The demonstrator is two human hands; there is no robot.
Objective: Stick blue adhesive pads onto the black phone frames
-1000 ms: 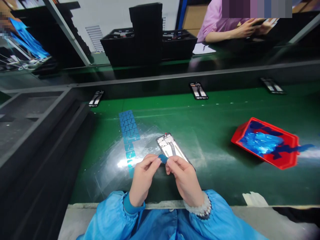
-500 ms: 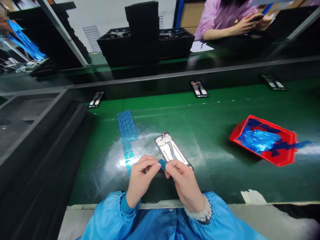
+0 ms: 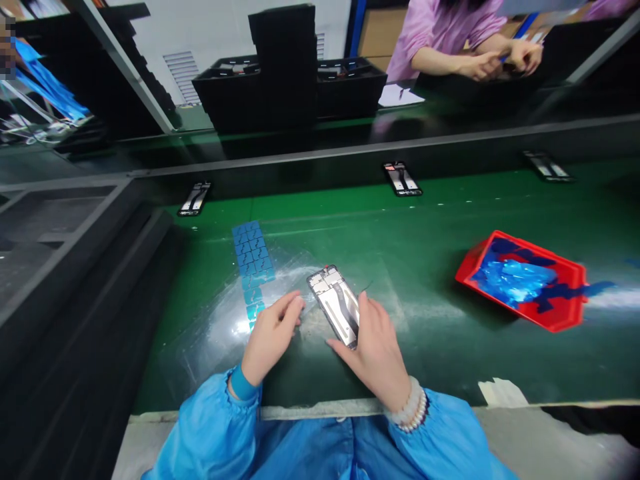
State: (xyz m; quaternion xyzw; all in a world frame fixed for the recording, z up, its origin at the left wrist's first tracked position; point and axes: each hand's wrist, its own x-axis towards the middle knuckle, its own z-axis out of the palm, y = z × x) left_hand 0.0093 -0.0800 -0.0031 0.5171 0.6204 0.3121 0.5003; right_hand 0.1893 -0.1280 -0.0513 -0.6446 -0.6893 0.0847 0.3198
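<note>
An opened phone (image 3: 334, 303), its inner side facing up, lies tilted on the green bench in front of me. My right hand (image 3: 377, 347) spans its lower end, thumb at the lower left corner and fingers along the right edge. A thin dark sliver (image 3: 367, 288) shows by the right fingertips; I cannot make out what it is. To the left of the phone, my left hand (image 3: 273, 333) is raised with thumb and forefinger close together and the other fingers curled. Anything between them is hidden. Beyond it lies a sheet of blue stickers (image 3: 253, 250).
A red bin (image 3: 555, 320) with crumpled blue film stands at the right. Several opened phones, one being a phone (image 3: 403, 179), lie along the back ledge. Black trays (image 3: 65, 267) line the left side. Across the divider, a person in a pink sleeve (image 3: 425, 33) works with both hands.
My hands have parted from the small blue piece they both held. The right has moved onto the phone, the left up and leftward. The blue piece is no longer clearly visible.
</note>
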